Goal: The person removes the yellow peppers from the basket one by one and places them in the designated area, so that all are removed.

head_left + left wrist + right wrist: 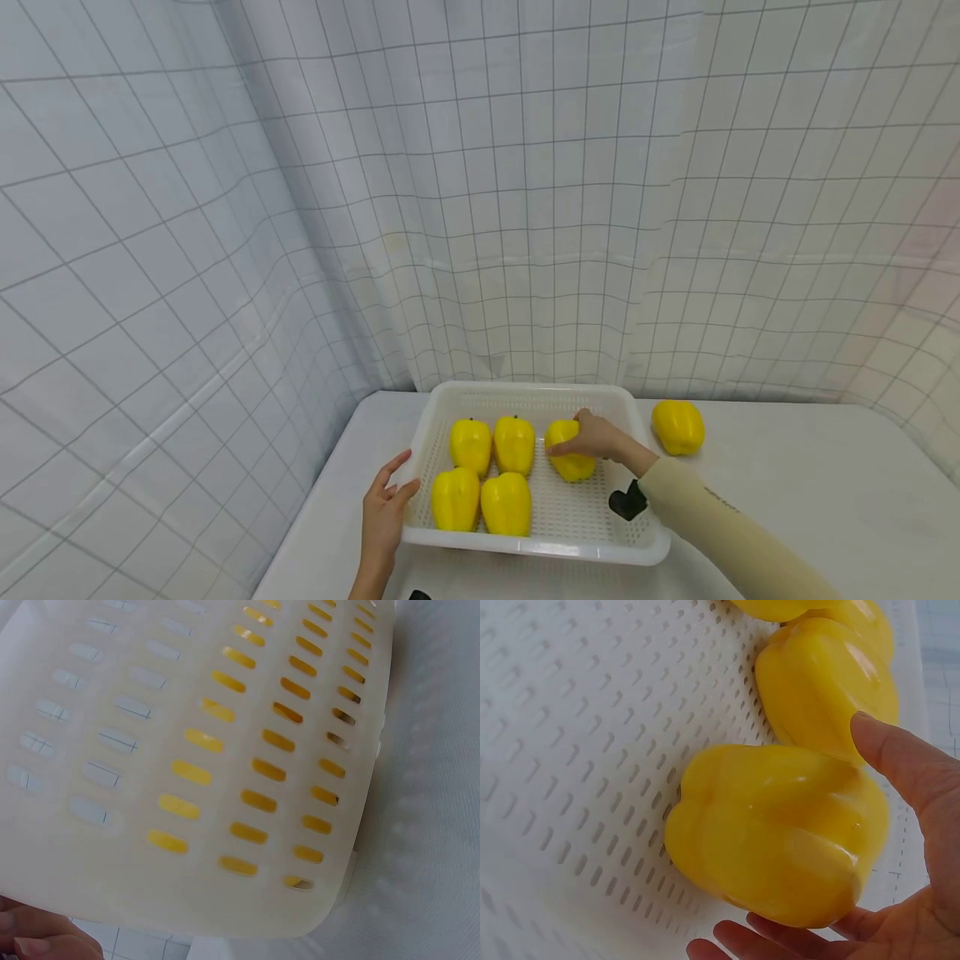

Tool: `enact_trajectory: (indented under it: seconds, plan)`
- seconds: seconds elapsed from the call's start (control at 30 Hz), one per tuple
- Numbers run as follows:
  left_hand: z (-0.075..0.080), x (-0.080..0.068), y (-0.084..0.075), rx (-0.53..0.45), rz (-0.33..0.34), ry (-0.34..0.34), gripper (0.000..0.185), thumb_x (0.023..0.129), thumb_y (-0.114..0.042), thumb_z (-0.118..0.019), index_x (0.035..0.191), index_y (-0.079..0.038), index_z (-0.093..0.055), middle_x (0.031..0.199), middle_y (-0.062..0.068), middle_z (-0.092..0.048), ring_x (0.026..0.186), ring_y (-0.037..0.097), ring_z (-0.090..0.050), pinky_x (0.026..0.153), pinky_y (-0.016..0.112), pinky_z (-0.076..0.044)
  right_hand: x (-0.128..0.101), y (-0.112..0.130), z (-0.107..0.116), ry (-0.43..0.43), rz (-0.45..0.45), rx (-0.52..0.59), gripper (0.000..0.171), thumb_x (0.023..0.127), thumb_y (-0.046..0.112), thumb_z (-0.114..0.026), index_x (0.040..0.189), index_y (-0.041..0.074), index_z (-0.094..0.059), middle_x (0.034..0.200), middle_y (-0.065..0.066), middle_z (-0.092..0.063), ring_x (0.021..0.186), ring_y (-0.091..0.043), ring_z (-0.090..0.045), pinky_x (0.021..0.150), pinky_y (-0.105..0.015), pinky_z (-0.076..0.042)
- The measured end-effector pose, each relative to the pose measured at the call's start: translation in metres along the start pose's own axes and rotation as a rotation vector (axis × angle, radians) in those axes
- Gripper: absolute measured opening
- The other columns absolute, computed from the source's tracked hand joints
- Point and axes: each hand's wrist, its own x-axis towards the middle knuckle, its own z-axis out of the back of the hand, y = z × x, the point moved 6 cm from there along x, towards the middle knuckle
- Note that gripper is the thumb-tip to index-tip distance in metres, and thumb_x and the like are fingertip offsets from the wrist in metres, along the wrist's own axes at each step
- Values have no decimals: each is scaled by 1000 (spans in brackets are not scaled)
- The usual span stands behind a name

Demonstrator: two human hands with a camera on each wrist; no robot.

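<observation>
In the head view, my right hand [596, 435] holds a yellow bell pepper [573, 467] low in a white perforated basket [540, 546]. From the right wrist, the fingers [780, 937] lie along one side of this bell pepper [772, 832], with the thumb near the opposite side; hidden parts leave the full contact unclear. My left hand [384, 515] is at the basket's left rim, its thumb and forefinger stretched toward it. The left wrist view shows the slotted wall [135, 877] and part of the left hand [45, 937] by the rim.
Several other yellow bell peppers [513, 446] sit in two rows in the basket's left half. One more yellow bell pepper [678, 427] lies on the white table [787, 492], right of the basket. A white gridded curtain [525, 208] hangs behind and beside the table.
</observation>
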Motion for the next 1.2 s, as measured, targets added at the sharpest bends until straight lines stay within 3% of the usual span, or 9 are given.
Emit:
enact_trajectory:
  seconds: [0.53, 1.2]
  plan:
    - [-1, 1, 1, -11, -7, 5, 44, 92, -10, -57, 136, -9, -51, 108, 21, -66, 83, 25, -66, 68, 28, -54, 5, -8, -5, 33, -47, 28, 82, 73, 45, -77, 124, -7, -39, 96, -11, -52, 81, -24, -49, 66, -38, -46]
    - [1, 2, 3, 11, 2, 2, 45, 92, -11, -57, 136, -9, -50, 104, 19, -67, 80, 23, -66, 67, 27, -53, 2, -6, -7, 56, -38, 33, 82, 74, 43, -76, 124, -9, -37, 100, -13, -52, 85, -27, -49, 73, -45, -46]
